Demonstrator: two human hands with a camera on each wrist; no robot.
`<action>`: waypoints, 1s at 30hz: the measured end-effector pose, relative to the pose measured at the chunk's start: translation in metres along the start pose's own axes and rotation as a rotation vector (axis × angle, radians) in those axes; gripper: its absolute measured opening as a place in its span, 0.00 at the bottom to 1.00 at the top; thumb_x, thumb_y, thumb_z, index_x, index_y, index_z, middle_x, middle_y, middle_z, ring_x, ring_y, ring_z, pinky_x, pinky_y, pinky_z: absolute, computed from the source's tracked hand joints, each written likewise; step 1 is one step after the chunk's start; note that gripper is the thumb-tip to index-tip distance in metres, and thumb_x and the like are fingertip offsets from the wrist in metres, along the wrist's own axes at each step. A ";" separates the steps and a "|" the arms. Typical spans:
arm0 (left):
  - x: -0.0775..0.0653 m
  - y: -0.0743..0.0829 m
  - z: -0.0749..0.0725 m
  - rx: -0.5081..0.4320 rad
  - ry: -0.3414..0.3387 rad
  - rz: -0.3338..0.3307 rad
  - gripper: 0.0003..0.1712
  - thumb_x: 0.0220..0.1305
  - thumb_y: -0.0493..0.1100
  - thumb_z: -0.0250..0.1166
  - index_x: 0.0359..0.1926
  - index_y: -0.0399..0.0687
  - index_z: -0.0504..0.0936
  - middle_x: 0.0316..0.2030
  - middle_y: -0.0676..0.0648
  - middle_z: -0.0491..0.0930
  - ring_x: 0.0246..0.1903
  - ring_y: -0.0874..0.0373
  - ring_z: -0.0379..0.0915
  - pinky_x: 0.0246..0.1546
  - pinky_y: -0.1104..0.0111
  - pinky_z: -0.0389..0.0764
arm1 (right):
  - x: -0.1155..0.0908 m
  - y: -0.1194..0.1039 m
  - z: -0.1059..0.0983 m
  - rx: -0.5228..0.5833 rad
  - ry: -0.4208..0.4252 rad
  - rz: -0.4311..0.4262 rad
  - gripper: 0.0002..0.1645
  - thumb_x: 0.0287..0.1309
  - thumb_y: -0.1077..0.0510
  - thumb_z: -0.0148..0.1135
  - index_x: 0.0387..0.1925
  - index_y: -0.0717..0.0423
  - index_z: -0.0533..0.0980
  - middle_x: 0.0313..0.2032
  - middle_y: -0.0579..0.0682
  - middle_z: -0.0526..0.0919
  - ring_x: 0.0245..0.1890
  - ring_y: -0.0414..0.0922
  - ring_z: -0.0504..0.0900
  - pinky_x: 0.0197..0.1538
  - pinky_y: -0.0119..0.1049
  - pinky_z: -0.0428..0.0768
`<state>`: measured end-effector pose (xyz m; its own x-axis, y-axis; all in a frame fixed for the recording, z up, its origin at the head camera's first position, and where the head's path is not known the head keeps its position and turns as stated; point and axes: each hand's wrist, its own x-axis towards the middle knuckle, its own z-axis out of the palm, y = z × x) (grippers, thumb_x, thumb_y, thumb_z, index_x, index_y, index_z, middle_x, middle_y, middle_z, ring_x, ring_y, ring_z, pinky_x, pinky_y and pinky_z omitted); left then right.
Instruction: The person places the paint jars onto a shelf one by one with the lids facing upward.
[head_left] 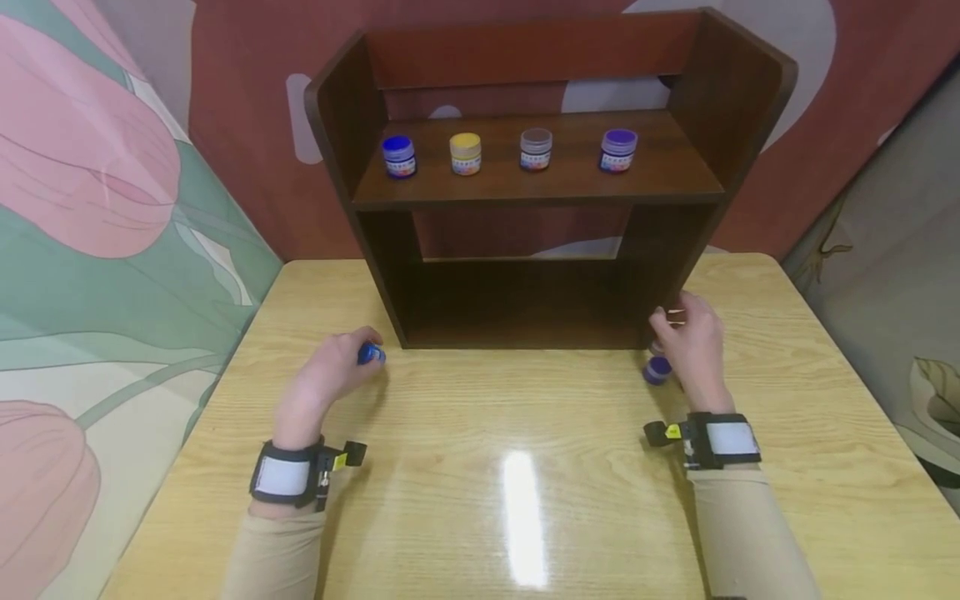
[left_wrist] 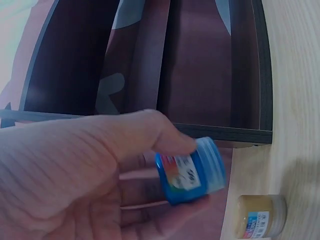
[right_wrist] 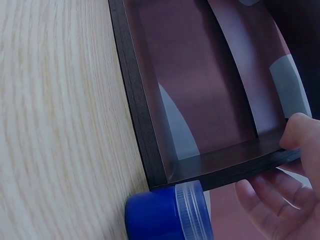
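Left hand (head_left: 324, 377): pinching one blue jar (head_left: 371, 354), left of the dark shelf unit (head_left: 517, 304), near its front corner. One ochre jar (left_wrist: 254, 216): close by. Right hand (head_left: 696, 340): thumb and fingers parted about the unit's right panel; grip cannot be told. One deep blue jar (head_left: 657, 372): on counter (head_left: 450, 500), near right corner. Upper board, left to right: blue, yellow, brown, purple pots (head_left: 618, 152).

Pale wood-grain table (head_left: 450, 408), white light streak (head_left: 525, 517) on top; flower-patterned left wall (head_left: 82, 292); reddish back wall (head_left: 247, 133).
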<state>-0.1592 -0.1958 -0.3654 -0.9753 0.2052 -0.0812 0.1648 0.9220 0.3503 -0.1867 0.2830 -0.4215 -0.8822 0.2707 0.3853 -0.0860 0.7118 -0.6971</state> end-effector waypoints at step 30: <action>0.013 0.022 0.030 -0.048 -0.027 0.259 0.22 0.60 0.37 0.71 0.56 0.39 0.82 0.52 0.37 0.81 0.51 0.45 0.79 0.56 0.52 0.83 | -0.001 -0.001 0.001 -0.010 -0.008 0.003 0.18 0.66 0.53 0.55 0.46 0.66 0.77 0.47 0.65 0.81 0.44 0.61 0.86 0.29 0.07 0.65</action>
<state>-0.1636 -0.1631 -0.3864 -0.8969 0.4421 -0.0078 0.4011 0.8209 0.4066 -0.1862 0.2820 -0.4218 -0.8861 0.2678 0.3783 -0.0786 0.7175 -0.6921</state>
